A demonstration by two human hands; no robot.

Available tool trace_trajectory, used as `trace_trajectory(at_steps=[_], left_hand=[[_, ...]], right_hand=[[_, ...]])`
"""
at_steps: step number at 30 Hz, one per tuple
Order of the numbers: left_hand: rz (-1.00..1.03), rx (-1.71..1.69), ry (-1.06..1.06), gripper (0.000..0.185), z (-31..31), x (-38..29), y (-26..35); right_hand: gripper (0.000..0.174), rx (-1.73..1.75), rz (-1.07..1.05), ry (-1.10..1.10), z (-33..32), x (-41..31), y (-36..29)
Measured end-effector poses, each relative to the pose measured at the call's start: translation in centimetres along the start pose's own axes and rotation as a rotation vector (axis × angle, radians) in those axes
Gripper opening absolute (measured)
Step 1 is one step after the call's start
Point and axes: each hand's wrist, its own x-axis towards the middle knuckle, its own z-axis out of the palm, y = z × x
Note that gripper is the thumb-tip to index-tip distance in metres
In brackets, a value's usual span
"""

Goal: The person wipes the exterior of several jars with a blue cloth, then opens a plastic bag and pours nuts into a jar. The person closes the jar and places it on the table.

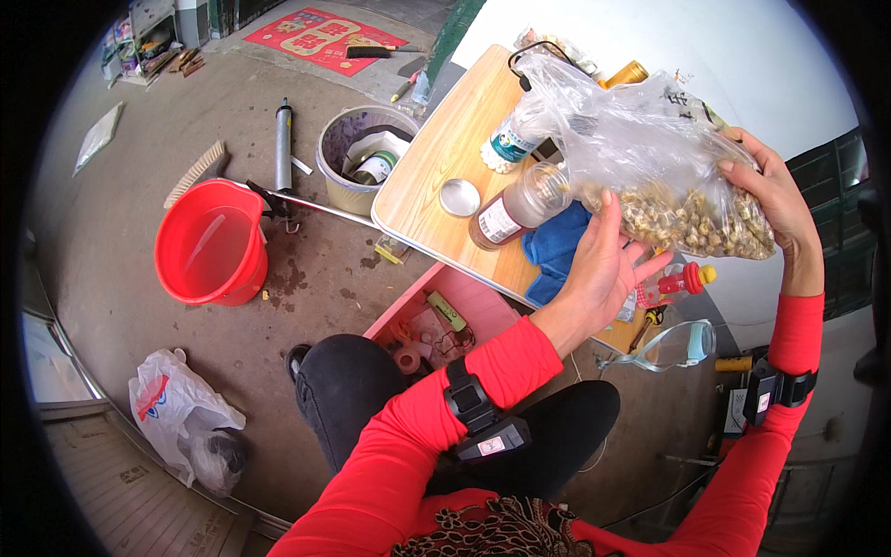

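A clear plastic bag of dried flower buds [686, 216] is held over the small wooden-topped table. My right hand [773, 188] grips its right side. My left hand [602, 261] is beneath the bag's left part, palm up with fingers spread; the thumb touches the plastic. Left of it stands a glass jar with dark contents [501, 219], its open mouth close to the bag's left edge. A metal lid [459, 198] lies on the table beside the jar. Behind is a white bottle of pellets [511, 143], partly covered by the bag. A blue cloth [557, 247] lies by my left wrist.
A pink drawer or bin [480, 306] holding small items sits under the table [424, 167]. On the floor are a red bucket of water [212, 250], a waste bin [330, 167], a brush [198, 170] and a white plastic bag [174, 411]. A red-capped bottle [672, 284] is near the table's right edge.
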Motion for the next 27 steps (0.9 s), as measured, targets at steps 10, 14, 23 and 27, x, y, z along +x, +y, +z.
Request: trace_trajectory(at_steps=[10, 14, 23, 27], left_hand=[[0.002, -0.011, 0.012, 0.068, 0.24, -0.13, -0.06], [0.019, -0.004, 0.004, 0.067, 0.23, -0.14, -0.12], [0.002, -0.026, -0.007, 0.067, 0.03, -0.01, 0.10], [-0.016, -0.030, 0.022, 0.068, -0.03, 0.08, 0.02]], right_hand=[[0.041, 0.008, -0.015, -0.027, -0.43, 0.08, 0.02], [0.041, 0.013, -0.026, -0.018, -0.37, 0.11, -0.11], [0.041, -0.017, -0.033, -0.015, -0.38, 0.37, -0.39], [0.040, -0.035, -0.051, -0.009, -0.48, 0.56, -0.42]])
